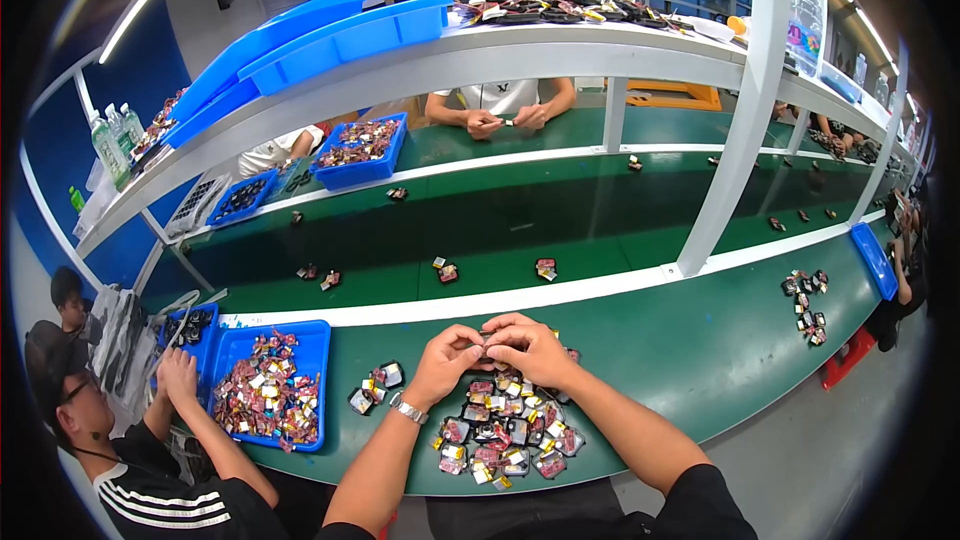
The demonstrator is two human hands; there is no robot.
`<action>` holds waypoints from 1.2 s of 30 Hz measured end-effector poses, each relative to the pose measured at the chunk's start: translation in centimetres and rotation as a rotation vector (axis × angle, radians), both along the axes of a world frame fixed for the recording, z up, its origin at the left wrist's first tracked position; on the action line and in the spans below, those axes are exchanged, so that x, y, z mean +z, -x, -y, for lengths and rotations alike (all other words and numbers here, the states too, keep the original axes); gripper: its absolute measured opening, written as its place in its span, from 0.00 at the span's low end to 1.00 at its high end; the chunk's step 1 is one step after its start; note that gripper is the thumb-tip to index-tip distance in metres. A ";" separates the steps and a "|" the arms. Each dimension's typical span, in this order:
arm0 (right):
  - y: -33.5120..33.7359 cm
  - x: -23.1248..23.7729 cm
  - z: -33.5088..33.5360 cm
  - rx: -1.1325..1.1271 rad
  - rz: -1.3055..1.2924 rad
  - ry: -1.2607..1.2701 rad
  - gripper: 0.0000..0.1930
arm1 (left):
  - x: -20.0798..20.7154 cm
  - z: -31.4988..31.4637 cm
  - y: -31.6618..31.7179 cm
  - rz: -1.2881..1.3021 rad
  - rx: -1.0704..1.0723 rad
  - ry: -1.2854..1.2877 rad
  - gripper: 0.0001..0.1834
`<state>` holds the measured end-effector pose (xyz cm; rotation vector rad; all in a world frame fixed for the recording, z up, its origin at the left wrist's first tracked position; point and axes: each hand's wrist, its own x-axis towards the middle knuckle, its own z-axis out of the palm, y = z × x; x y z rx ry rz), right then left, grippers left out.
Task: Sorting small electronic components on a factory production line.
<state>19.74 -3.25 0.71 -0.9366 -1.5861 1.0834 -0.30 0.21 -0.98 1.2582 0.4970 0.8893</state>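
Note:
My left hand [447,362], with a metal watch on the wrist, and my right hand [530,350] meet above the green worktable. Both are closed, thumbs and fingertips together around something small and dark, mostly hidden by the fingers. Right below them lies a heap of small electronic modules [515,430], black housings with red wires and silver-and-yellow parts. A smaller group of modules [377,386] sits left of my left wrist.
A blue bin [322,380] of wired parts stands at the left, beside a seated co-worker [110,440]. Beyond a white rail runs a green conveyor belt [590,200] with scattered modules. A white shelf post [735,130] rises at right. More modules [805,305] lie far right.

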 end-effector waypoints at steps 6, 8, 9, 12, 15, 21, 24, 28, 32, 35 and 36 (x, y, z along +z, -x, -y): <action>0.2 0.2 0.1 -0.046 0.094 -0.032 0.06 | 0.0 -0.2 0.3 -0.115 0.004 0.050 0.07; 0.5 0.3 0.2 -0.100 0.212 -0.108 0.07 | 0.1 -0.2 0.3 -0.127 0.014 0.058 0.08; 0.6 0.3 0.3 -0.098 0.211 -0.108 0.07 | 0.1 -0.2 0.3 -0.138 0.021 0.065 0.10; 0.8 0.1 0.6 -0.246 0.402 -0.312 0.06 | 1.2 0.6 -0.9 -0.091 0.067 0.060 0.14; 1.4 0.4 1.1 -0.335 0.426 -0.371 0.07 | 0.9 0.4 -0.7 -0.032 0.045 0.089 0.17; 1.9 0.6 1.1 -0.359 0.336 -0.417 0.06 | 0.6 0.3 -0.4 0.027 0.024 0.103 0.15; 2.0 0.4 1.1 -0.362 0.290 -0.404 0.07 | 0.2 0.1 -0.5 0.054 0.025 0.127 0.13; 2.0 0.3 1.1 -0.369 0.307 -0.421 0.07 | -0.1 -0.1 -0.3 0.037 0.020 0.119 0.12; 2.3 0.3 1.3 -0.397 0.302 -0.415 0.07 | -0.1 0.0 -0.4 0.046 0.020 0.099 0.12; 2.3 0.4 1.4 -0.389 0.305 -0.396 0.07 | 0.0 0.1 -0.5 0.055 0.021 0.094 0.11; 2.3 0.4 1.4 -0.387 0.296 -0.413 0.07 | 0.0 0.1 -0.5 0.064 0.022 0.093 0.11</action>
